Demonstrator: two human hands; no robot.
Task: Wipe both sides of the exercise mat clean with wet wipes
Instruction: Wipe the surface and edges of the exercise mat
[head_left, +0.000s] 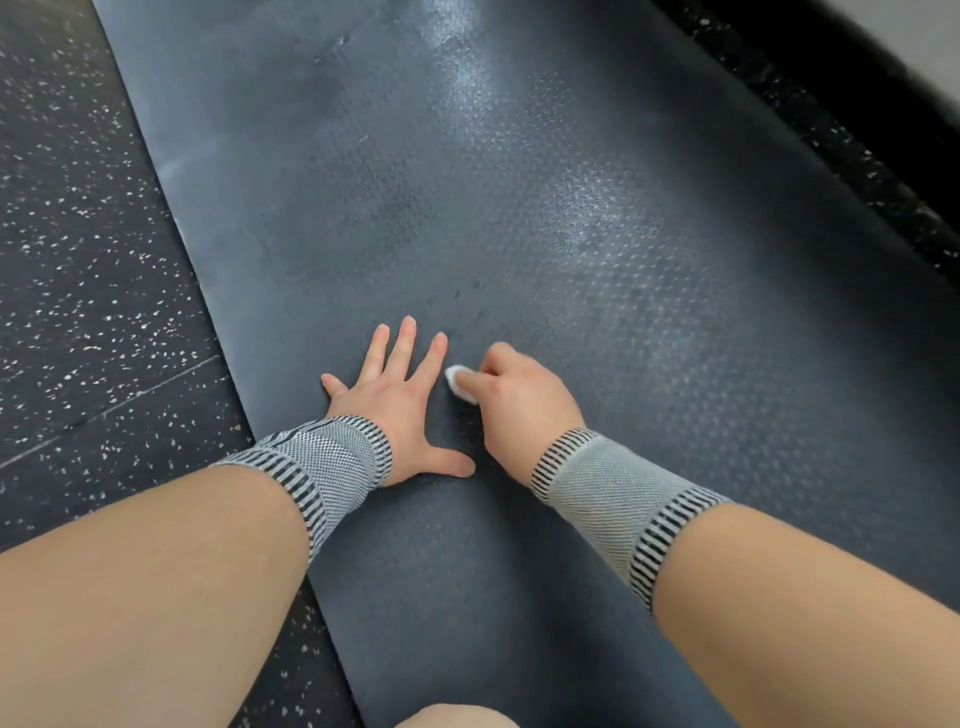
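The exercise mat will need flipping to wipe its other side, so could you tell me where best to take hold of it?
Probably the long left edge of the exercise mat: it lies flat, exposed on the speckled floor, beside the left hand. Pinch it from the left.

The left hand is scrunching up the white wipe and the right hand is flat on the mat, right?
Not quite, the hands are swapped. In the head view, the right hand grips the white wipe against the mat, and the left hand lies flat on the mat with its fingers spread.
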